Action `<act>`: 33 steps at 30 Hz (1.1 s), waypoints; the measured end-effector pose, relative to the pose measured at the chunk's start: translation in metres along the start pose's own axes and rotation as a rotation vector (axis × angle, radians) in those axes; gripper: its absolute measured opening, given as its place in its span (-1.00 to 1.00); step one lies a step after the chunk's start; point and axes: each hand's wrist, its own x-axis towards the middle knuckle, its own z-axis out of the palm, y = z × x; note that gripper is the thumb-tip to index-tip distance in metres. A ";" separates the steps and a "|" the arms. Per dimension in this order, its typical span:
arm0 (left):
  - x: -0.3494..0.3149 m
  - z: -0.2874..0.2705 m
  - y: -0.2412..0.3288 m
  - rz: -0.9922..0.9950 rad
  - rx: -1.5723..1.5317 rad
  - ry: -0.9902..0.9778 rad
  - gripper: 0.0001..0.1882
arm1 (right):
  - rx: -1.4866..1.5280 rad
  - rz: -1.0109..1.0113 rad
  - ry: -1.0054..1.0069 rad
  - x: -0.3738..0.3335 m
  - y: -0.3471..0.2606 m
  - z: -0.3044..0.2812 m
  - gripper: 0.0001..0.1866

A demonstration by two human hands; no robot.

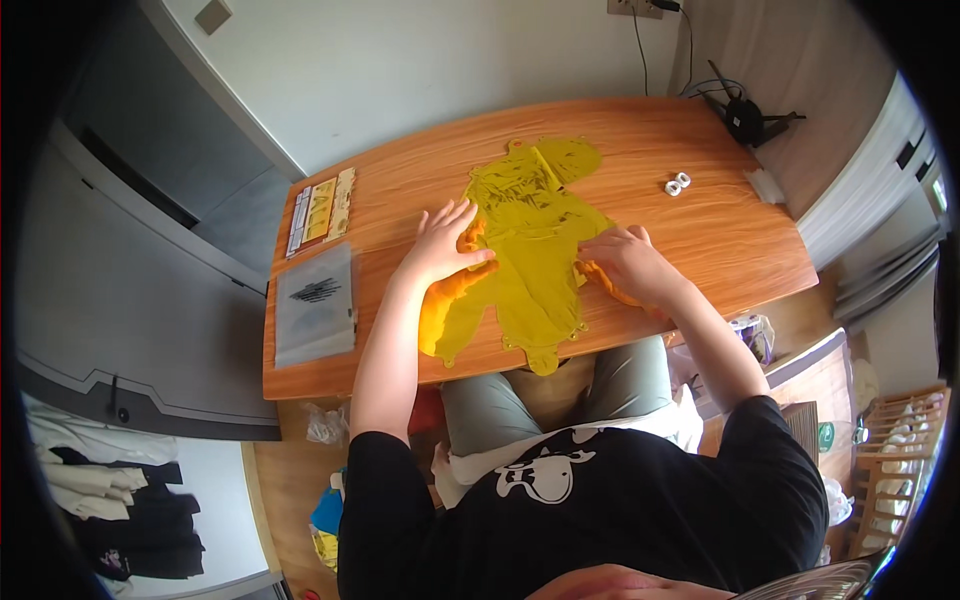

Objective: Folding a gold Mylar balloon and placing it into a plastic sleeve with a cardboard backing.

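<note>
A limp yellow foil balloon (540,270) with small tabs along its outline lies flat and creased on the wooden table (400,190). Orange parts show along its left and right edges. My left hand (440,248) rests on the left orange edge, thumb stretched away from the fingers. At the opposite edge, my right hand (632,265) has its fingers bent together on the balloon beside the other orange part. Its fingertips are partly hidden by the hand itself.
Toward the table's left end lie a printed card (322,212) and a translucent sheet or pouch (318,305) with dark thin pieces. Two small white rolls (678,184) sit at the right. A black router-like device (745,118) with cables stands in the far right corner.
</note>
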 end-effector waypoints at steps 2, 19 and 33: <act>-0.003 0.004 0.001 0.048 -0.020 -0.002 0.04 | 0.014 0.060 0.026 0.006 0.003 -0.005 -0.70; -0.008 0.013 0.032 0.123 0.144 -0.007 0.10 | -0.040 0.078 0.042 0.040 0.040 0.015 -0.64; -0.006 -0.020 0.018 -0.178 -0.337 -0.114 0.13 | -0.010 0.083 0.066 0.038 0.049 0.019 -0.65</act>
